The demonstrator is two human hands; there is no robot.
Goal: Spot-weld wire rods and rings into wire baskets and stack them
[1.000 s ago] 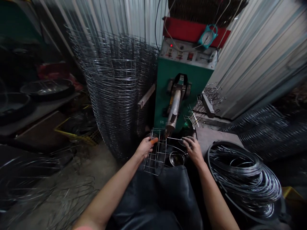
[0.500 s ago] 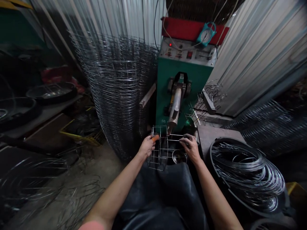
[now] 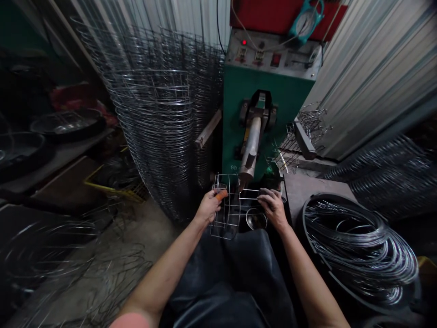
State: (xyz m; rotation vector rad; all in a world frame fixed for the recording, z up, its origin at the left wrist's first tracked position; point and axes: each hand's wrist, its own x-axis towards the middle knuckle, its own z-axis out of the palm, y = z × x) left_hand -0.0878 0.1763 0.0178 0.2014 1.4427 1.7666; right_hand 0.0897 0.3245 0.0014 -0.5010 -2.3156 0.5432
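Note:
My left hand (image 3: 209, 207) is closed on the left end of a small wire cage (image 3: 226, 225) made of thin rings and straight cross wires. An orange cover sits on its thumb. My right hand (image 3: 272, 206) pinches the right ends of straight wires (image 3: 251, 191) that run out from the cage. Just above the cage, the tapered tip of the metal arm (image 3: 251, 146) of a green machine (image 3: 235, 114) comes down at the wires. Whether the tip touches them I cannot tell. Below my right hand is a round metal bowl (image 3: 256, 219).
Tall stacks of wire baskets (image 3: 157, 118) lean at the left. On the right, a black tub (image 3: 305, 228) holds wire rings beside a flat board (image 3: 305, 184). A yellow crate (image 3: 112, 188) and loose wires lie on the left floor. A dial scale (image 3: 305, 23) is near the machine's top.
The view has shifted, so the machine sits higher and looks larger. Both hands keep their hold, and the wire cage has stayed almost in place under the machine's tip.

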